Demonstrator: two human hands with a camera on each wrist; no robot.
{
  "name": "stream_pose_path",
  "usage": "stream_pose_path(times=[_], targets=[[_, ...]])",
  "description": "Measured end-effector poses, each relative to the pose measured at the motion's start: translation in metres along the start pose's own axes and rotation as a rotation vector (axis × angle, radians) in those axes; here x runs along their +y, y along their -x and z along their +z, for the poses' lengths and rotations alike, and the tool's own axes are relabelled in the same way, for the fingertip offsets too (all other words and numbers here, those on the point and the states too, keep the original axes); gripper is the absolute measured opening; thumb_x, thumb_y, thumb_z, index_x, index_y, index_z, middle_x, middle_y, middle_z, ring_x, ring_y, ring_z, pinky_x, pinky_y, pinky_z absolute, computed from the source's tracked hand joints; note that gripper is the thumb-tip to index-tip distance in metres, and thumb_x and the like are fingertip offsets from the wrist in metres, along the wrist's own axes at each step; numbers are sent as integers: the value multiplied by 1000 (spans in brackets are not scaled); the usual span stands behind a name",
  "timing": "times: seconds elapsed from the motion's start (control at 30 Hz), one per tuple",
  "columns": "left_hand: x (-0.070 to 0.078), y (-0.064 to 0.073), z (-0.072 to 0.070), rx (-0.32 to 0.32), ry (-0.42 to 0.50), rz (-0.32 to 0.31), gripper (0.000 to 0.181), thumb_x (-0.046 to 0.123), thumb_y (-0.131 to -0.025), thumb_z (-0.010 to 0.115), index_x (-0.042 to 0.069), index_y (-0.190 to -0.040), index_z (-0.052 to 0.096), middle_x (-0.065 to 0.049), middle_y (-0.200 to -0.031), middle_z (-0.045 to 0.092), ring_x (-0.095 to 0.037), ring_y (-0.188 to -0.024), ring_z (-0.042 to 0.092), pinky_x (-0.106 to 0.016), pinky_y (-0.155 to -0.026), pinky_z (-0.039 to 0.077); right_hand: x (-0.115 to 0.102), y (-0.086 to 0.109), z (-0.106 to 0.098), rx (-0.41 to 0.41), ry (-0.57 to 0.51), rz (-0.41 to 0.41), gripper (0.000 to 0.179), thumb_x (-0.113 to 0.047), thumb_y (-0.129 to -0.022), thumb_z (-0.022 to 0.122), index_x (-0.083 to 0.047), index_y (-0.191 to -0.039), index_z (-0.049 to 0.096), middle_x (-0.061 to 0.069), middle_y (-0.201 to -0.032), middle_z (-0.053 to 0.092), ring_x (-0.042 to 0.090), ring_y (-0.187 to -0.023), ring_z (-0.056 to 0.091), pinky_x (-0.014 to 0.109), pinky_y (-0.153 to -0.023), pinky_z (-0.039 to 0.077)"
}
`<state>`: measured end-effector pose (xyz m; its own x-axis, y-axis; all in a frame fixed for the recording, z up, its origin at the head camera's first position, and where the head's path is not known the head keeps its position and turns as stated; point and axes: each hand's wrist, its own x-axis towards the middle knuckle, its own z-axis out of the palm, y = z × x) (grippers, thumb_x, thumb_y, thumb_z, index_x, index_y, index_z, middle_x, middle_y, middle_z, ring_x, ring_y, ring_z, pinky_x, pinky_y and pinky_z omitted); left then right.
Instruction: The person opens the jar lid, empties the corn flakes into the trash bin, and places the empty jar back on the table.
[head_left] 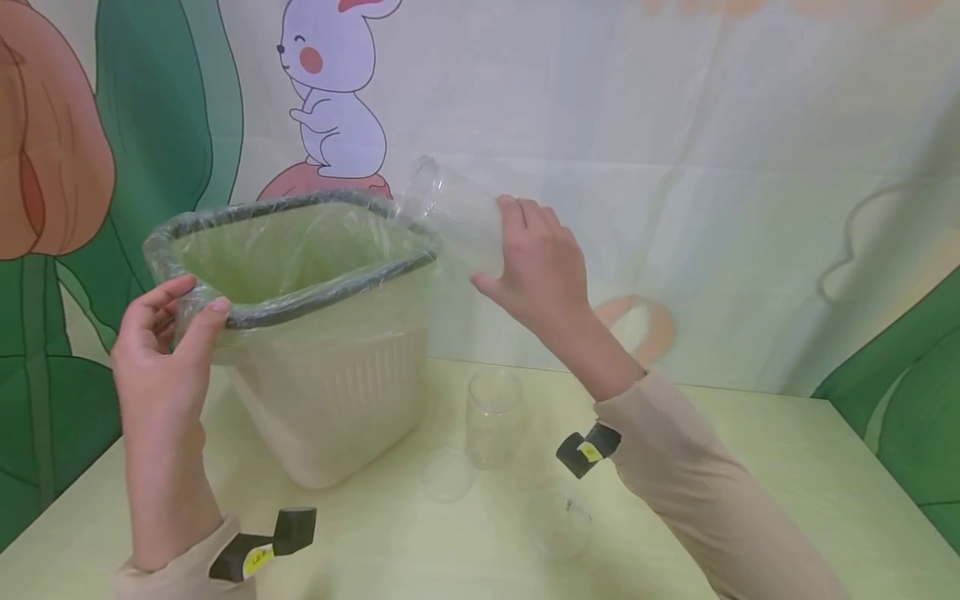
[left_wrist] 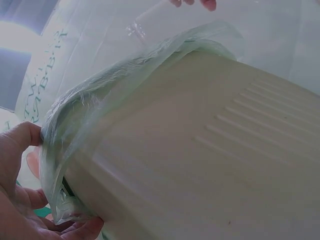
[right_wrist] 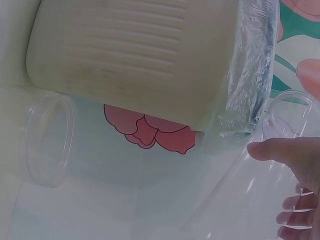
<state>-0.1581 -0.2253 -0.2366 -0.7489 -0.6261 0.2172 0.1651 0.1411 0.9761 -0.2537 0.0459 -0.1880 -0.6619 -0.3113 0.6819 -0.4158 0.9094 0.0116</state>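
A pale trash bin (head_left: 337, 400) with a grey rim stands on the table, tilted toward the left. A thin clear bag (left_wrist: 80, 110) lines it and folds over its rim. My left hand (head_left: 165, 350) pinches the bin's near-left rim corner, thumb and fingers on the bag. My right hand (head_left: 543, 258) grips a clear plastic jar (head_left: 461, 208) by its lower end. Its other end points up and left, beside the bin's right rim corner. No contents can be made out in this jar.
Another clear jar (head_left: 495, 425) stands upright right of the bin. Near it lie a clear round lid (head_left: 448, 477) and another clear round item (head_left: 558, 525), faint against the pale table (head_left: 750, 475). A printed cloth (head_left: 697, 250) with a rabbit hangs behind.
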Motion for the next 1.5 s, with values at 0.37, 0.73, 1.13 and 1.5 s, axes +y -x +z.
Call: stream_pose_path(times=[0.37,0.73,1.13,1.5], targets=[[0,0,1,-5,25,-1,38,25,-86,62,24,-123,53,7,-123,37,-7,-109,32,-25,-83,33,13,13,-4,-85,-156,114,80,-33,-67,78,-5,-133,42,12,-130,49,27,-117,47,42,-72,51],[0,0,0,5,27,-10,38,25,-86,62,24,-123,53,7,-123,38,-8,-110,32,-25,-84,33,26,32,1,-54,-257,136,81,-29,-66,80,-2,-132,42,14,-129,49,30,-115,48,45,-84,46],[0,0,1,7,36,-4,38,24,-86,62,24,-123,54,7,-122,38,-8,-108,33,-25,-82,33,35,51,4,-29,-305,156,80,-26,-66,81,-1,-131,43,15,-130,49,31,-117,46,45,-90,44],[1,0,1,13,38,-10,38,24,-86,62,24,-123,53,7,-124,38,-7,-110,32,-25,-85,32,47,72,12,50,-390,201,78,-22,-62,83,2,-127,46,17,-123,53,32,-106,52,48,-84,44]])
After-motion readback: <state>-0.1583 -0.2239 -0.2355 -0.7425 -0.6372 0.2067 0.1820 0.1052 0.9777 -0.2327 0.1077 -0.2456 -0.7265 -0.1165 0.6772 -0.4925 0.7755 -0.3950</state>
